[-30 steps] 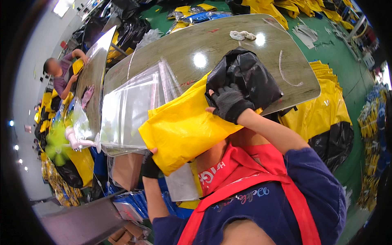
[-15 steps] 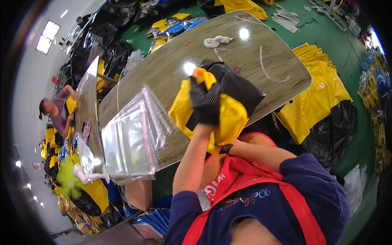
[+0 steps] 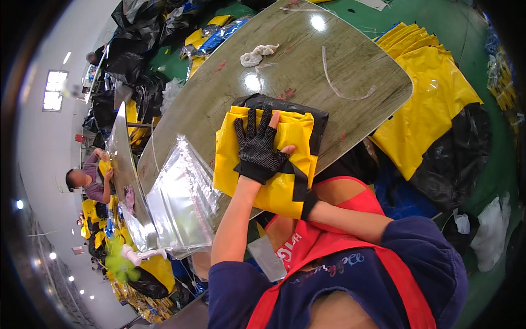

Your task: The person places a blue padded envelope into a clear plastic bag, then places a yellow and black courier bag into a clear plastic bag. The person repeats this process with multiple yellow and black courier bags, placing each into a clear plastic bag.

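A folded yellow-and-black plastic sheet [image 3: 227,159] lies at the near edge of the table, with a black part showing under its far and right sides. Flat on top of it rests my left hand [image 3: 260,142], in a black dotted glove with a bare thumb and one bare fingertip, fingers spread. My right hand [image 3: 309,205] reaches to the sheet's near right corner; only its black cuff shows, and the fingers are hidden by the yellow material. Left of the sheet is a fanned stack of clear plastic bags [image 3: 178,203].
The wood-grain table [image 3: 361,66] holds a crumpled white cloth [image 3: 259,55] and a clear strip [image 3: 334,82]. Yellow-and-black sheets [image 3: 427,98] hang in a pile to the right. A green fan [image 3: 118,260] stands at lower left. A co-worker [image 3: 96,181] works at another table.
The sheet, bunched up and blurred before, now lies flatter and squarer. My left hand has gone from a grasp on it to lying spread on top. The view has shifted slightly.
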Demonstrator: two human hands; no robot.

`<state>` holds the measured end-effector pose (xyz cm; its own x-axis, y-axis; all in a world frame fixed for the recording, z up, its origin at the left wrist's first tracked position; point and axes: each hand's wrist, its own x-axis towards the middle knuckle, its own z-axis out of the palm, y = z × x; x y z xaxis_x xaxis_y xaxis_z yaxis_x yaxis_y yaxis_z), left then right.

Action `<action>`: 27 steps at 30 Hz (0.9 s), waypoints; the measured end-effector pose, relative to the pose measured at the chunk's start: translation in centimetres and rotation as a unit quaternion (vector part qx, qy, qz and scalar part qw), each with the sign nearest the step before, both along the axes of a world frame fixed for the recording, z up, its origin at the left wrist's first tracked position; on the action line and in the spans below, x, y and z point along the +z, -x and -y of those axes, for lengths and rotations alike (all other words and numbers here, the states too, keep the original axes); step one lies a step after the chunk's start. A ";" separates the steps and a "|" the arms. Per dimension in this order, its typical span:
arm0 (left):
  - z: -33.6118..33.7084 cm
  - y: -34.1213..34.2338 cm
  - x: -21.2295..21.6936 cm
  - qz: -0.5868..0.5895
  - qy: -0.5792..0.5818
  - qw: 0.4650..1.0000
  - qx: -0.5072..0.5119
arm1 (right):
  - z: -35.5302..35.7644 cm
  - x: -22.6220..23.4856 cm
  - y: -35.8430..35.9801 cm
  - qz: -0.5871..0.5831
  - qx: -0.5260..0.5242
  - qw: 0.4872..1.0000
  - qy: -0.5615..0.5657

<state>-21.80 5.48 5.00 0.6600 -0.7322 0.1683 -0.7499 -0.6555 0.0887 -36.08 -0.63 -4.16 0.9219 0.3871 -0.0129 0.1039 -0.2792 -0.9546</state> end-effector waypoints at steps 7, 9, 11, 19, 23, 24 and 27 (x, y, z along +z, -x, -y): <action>-0.1 -0.8 1.0 -0.013 -0.132 0.991 -0.005 | 11.5 16.2 -3.7 0.100 -0.075 0.963 0.239; 1.9 -2.8 5.9 -0.155 -0.243 0.955 -0.072 | 11.4 10.2 -7.1 0.368 -0.184 0.892 0.186; -1.0 -5.4 5.7 -0.020 -0.237 0.962 -0.133 | 12.2 5.2 -9.6 0.352 -0.151 0.912 0.148; -7.2 -6.3 -3.9 -0.248 0.174 0.952 -0.043 | 14.2 4.0 -8.0 0.366 -0.014 0.914 0.174; -6.2 -1.7 -3.5 -0.216 0.203 0.948 -0.117 | 16.7 3.2 -4.3 0.497 0.075 0.833 0.231; -6.0 -0.2 -3.4 -0.248 0.202 0.943 -0.091 | 16.6 3.4 -4.3 0.545 0.034 0.804 0.236; -7.7 1.9 -1.1 -0.610 0.364 0.704 0.006 | 17.0 7.3 -5.0 0.441 0.041 0.879 0.177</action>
<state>-23.67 13.22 3.86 0.6433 -0.7385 -0.2020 0.1811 -0.1095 0.9773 -31.11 -17.61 3.10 0.6036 0.5678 0.5597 0.7931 -0.4995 -0.3485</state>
